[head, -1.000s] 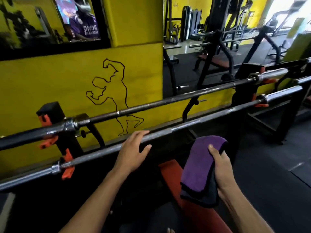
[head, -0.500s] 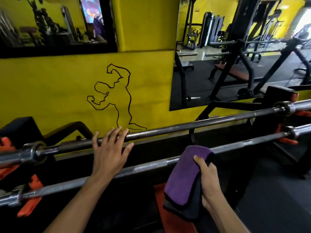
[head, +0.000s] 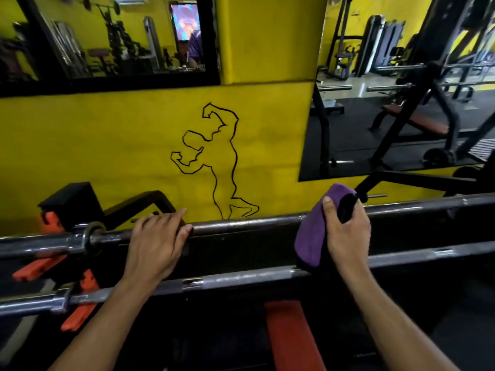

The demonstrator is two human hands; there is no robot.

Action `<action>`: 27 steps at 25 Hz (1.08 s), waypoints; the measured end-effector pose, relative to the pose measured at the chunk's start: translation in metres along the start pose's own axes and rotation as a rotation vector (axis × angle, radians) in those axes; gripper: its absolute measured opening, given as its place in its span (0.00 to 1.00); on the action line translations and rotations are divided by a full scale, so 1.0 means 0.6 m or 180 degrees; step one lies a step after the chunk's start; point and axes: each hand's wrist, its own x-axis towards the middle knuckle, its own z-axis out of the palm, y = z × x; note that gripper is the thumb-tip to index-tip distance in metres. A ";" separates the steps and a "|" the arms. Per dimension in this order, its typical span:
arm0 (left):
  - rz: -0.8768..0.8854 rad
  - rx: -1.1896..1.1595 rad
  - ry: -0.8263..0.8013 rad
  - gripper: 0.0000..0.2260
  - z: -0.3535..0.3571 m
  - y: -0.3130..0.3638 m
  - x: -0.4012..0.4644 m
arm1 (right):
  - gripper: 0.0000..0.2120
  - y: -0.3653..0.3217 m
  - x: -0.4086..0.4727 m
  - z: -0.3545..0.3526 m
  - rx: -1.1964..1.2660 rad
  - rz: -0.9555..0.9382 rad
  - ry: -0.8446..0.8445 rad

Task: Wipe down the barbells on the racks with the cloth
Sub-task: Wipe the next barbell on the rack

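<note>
Head view, looking down over two barbells racked one behind the other in front of a yellow wall (head: 107,145). The upper barbell (head: 241,224) runs straight across the middle of the shot, and the lower barbell (head: 241,278) sits nearer and a bit below it.

Left hand (head: 158,242) is on the upper barbell, just right of the collar, fingers curled over the top of the shaft and gripping it. Right hand (head: 345,236) is well off to the right along the same bar and it's clutching the purple cloth (head: 313,234), thumb across the front, fingers wrapped around the bunched fabric. The cloth has a black underside showing at the top between the fingers. It hangs in front of the upper barbell, and its bottom edge reaches down to about the lower barbell. Can't really tell if it's pressed on the steel or just in front of it.

Orange rack hooks (head: 40,266) hold the bars at the left, and a red bench pad (head: 292,338) sits below between the forearms. A bodybuilder outline (head: 211,159) is drawn on the wall.
</note>
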 end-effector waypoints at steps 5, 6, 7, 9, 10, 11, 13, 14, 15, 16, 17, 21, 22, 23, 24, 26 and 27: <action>0.0191 0.0052 -0.0341 0.21 -0.008 -0.004 0.005 | 0.11 0.060 -0.011 0.062 -0.1379 -0.1092 0.0000; 0.0186 -0.0022 -0.0386 0.22 -0.012 -0.023 0.009 | 0.14 0.076 -0.009 0.061 -0.1654 -0.1422 -0.0059; 0.0133 -0.0065 -0.0390 0.22 -0.015 -0.044 0.014 | 0.17 0.086 -0.005 0.058 -0.1831 -0.1636 -0.0151; 0.0027 0.0018 -0.0278 0.24 -0.015 -0.069 0.023 | 0.20 0.094 0.004 0.052 -0.2024 -0.1882 -0.0290; -0.0003 0.0117 -0.0187 0.24 -0.013 -0.071 0.021 | 0.20 0.092 0.007 0.055 -0.2105 -0.1932 -0.0323; -0.0029 0.0188 -0.0096 0.24 -0.010 -0.067 0.019 | 0.19 0.084 0.012 0.059 -0.2205 -0.1905 -0.0327; -0.0088 0.0245 -0.0019 0.23 -0.008 -0.060 0.017 | 0.17 0.050 0.025 0.076 -0.2522 -0.1620 -0.0441; -0.0089 0.0244 -0.0027 0.23 -0.008 -0.056 0.017 | 0.17 0.031 0.033 0.086 -0.2729 -0.1444 -0.0617; -0.0049 0.0226 -0.0028 0.23 -0.007 -0.051 0.019 | 0.17 0.014 0.038 0.097 -0.2917 -0.1295 -0.0832; 0.0019 0.0193 -0.0034 0.24 -0.005 -0.043 0.022 | 0.18 0.002 0.036 0.113 -0.3057 -0.1264 -0.1000; 0.0093 0.0148 -0.0069 0.24 0.000 -0.030 0.026 | 0.18 -0.010 0.026 0.131 -0.3121 -0.1339 -0.1099; 0.0043 0.0070 -0.0192 0.22 0.011 0.019 0.039 | 0.21 -0.013 -0.064 0.186 -0.2724 -0.2027 -0.1343; 0.0026 0.0050 -0.0188 0.22 0.010 0.018 0.040 | 0.22 0.002 -0.080 0.184 -0.2574 -0.2171 -0.1402; 0.0031 0.0045 -0.0193 0.22 0.009 0.013 0.039 | 0.23 0.020 -0.088 0.174 -0.2474 -0.2302 -0.1416; 0.0041 0.0063 -0.0172 0.22 0.009 0.010 0.037 | 0.25 0.039 -0.090 0.158 -0.2411 -0.2399 -0.1389; 0.0050 0.0100 -0.0111 0.22 0.010 0.009 0.033 | 0.29 0.077 -0.077 0.121 -0.2297 -0.2386 -0.1233; 0.0045 0.0085 -0.0102 0.23 0.010 0.012 0.033 | 0.29 0.087 -0.064 0.103 -0.2252 -0.2330 -0.1107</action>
